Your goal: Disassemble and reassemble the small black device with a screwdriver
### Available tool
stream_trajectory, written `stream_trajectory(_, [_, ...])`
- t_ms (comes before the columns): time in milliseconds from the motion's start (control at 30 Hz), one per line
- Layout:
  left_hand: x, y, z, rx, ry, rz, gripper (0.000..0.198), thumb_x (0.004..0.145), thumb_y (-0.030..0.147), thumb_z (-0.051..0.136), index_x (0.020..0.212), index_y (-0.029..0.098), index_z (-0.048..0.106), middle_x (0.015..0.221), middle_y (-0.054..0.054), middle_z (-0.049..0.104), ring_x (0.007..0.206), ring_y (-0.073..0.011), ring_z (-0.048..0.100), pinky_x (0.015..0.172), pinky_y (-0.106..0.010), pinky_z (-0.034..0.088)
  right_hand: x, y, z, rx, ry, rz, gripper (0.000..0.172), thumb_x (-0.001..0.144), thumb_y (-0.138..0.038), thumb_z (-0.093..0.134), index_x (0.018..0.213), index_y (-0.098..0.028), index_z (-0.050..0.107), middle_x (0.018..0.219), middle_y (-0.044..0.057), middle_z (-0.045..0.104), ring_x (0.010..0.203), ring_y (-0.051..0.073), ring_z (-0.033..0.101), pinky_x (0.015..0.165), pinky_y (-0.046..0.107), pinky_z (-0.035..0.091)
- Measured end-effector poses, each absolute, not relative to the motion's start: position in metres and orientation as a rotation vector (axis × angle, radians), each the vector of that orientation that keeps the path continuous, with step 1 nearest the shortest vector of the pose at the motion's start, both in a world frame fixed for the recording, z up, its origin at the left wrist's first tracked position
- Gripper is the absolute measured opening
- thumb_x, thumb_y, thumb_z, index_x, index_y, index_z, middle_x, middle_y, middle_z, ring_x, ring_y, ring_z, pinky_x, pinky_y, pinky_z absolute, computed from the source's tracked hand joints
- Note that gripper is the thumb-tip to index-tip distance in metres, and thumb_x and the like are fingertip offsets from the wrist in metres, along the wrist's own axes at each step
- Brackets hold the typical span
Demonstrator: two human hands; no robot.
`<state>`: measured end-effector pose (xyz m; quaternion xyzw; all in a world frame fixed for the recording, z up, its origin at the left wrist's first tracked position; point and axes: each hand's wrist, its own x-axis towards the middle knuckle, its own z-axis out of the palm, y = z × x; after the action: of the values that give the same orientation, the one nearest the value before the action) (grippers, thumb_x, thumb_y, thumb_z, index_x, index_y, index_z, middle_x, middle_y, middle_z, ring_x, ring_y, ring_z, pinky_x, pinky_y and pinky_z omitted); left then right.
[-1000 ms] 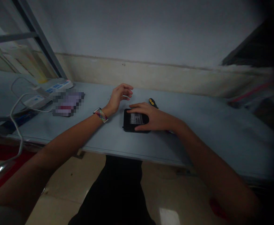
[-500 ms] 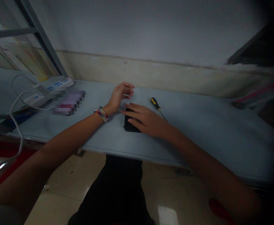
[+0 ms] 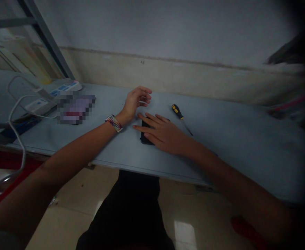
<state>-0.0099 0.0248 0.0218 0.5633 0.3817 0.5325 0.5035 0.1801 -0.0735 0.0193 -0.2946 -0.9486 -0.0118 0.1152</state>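
Note:
My right hand (image 3: 163,133) lies flat with spread fingers on a small black device (image 3: 144,138) on the pale blue table (image 3: 233,139), covering most of it. My left hand (image 3: 137,100) rests on its edge just behind and left of the device, fingers loosely curled and holding nothing. A striped band (image 3: 113,123) is on my left wrist. A screwdriver with a black and yellow handle (image 3: 181,117) lies on the table just right of my right hand, apart from it.
At the far left are a white power strip (image 3: 61,91), white cables (image 3: 17,114) and a blurred flat object (image 3: 74,109). A dark metal frame post (image 3: 48,45) rises at the left. The wall stands behind the table. Tiled floor shows below.
My right hand has slid left across the black device, covering its label, and now lies flat with fingers spread. The screwdriver is now uncovered. My left hand has barely moved.

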Motion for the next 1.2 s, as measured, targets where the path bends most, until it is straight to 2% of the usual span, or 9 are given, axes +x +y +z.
stream_trajectory(367, [-0.007,0.02,0.024,1.362,0.91,1.26,0.031,0.1,0.051,0.059,0.101,0.021,0.066,0.093,-0.005,0.071,0.085,-0.0173,0.069,0.076,-0.028,0.056,0.179,-0.075,0.017,-0.914,-2.771,0.031,0.051,0.119,-0.032,0.038,0.166,-0.029,0.057,0.177,0.014,0.048,0.165,0.037,0.045,0.13,0.067,0.039])
stream_trajectory(467, [-0.008,0.02,0.025,1.403,0.88,1.244,0.028,0.099,0.049,0.061,0.1,0.021,0.066,0.091,-0.005,0.07,0.084,-0.0172,0.069,0.077,-0.03,0.056,0.18,-0.07,0.017,-0.909,-2.68,0.226,0.052,0.116,-0.035,0.044,0.165,-0.023,0.057,0.175,0.016,0.052,0.163,0.037,0.047,0.132,0.066,0.037])
stream_trajectory(533, [-0.008,0.019,0.026,1.443,0.865,1.24,0.025,0.097,0.045,0.061,0.1,0.021,0.066,0.092,-0.005,0.07,0.085,-0.0172,0.069,0.078,-0.03,0.056,0.182,-0.063,0.02,-0.904,-2.518,0.456,0.053,0.112,-0.037,0.052,0.161,-0.02,0.059,0.168,0.016,0.059,0.157,0.035,0.055,0.131,0.06,0.042])
stream_trajectory(633, [-0.008,0.015,0.025,1.561,0.809,1.246,0.022,0.095,0.038,0.057,0.103,0.021,0.067,0.097,-0.006,0.071,0.089,-0.0179,0.069,0.079,-0.03,0.056,0.189,-0.052,0.029,-0.975,-2.085,0.629,0.037,0.105,-0.03,0.054,0.136,-0.023,0.073,0.143,0.011,0.078,0.135,0.029,0.072,0.12,0.05,0.054])
stream_trajectory(733, [-0.006,0.007,0.023,1.842,0.758,1.186,0.026,0.095,0.036,0.057,0.111,0.019,0.068,0.104,-0.008,0.074,0.094,-0.0204,0.071,0.084,-0.034,0.057,0.199,-0.042,0.038,-1.087,-1.732,0.509,0.026,0.098,-0.022,0.051,0.106,-0.024,0.076,0.115,0.008,0.084,0.113,0.026,0.078,0.107,0.045,0.059])
stream_trajectory(867, [0.002,-0.014,0.021,2.415,0.677,0.884,0.038,0.099,0.036,0.06,0.129,0.015,0.07,0.129,-0.017,0.075,0.119,-0.0296,0.072,0.109,-0.048,0.056,0.215,-0.029,0.041,-1.19,-1.608,0.342,0.025,0.094,-0.021,0.048,0.095,-0.023,0.073,0.102,0.008,0.082,0.101,0.025,0.078,0.093,0.042,0.062])
stream_trajectory(967, [0.008,-0.03,0.02,2.673,0.66,0.609,0.057,0.109,0.048,0.054,0.152,0.011,0.06,0.154,-0.024,0.066,0.144,-0.0368,0.064,0.124,-0.056,0.047,0.223,-0.021,0.036,-1.258,-1.647,0.226,0.027,0.093,-0.02,0.046,0.097,-0.022,0.073,0.104,0.01,0.081,0.102,0.027,0.077,0.093,0.043,0.062])
stream_trajectory(1067, [0.011,-0.038,0.018,2.778,0.685,0.46,0.073,0.111,0.059,0.051,0.165,0.009,0.047,0.172,-0.027,0.049,0.16,-0.0392,0.049,0.131,-0.057,0.04,0.229,-0.015,0.029,-1.355,-1.732,0.128,0.03,0.094,-0.018,0.047,0.105,-0.022,0.075,0.114,0.013,0.079,0.11,0.03,0.075,0.098,0.046,0.061])
stream_trajectory(1200, [0.009,-0.036,0.016,2.823,0.696,0.428,0.078,0.111,0.063,0.049,0.168,0.009,0.045,0.173,-0.025,0.048,0.162,-0.0378,0.048,0.135,-0.054,0.038,0.234,-0.01,0.023,-1.501,-1.823,0.077,0.033,0.097,-0.016,0.046,0.109,-0.024,0.075,0.118,0.014,0.078,0.115,0.031,0.073,0.107,0.05,0.058])
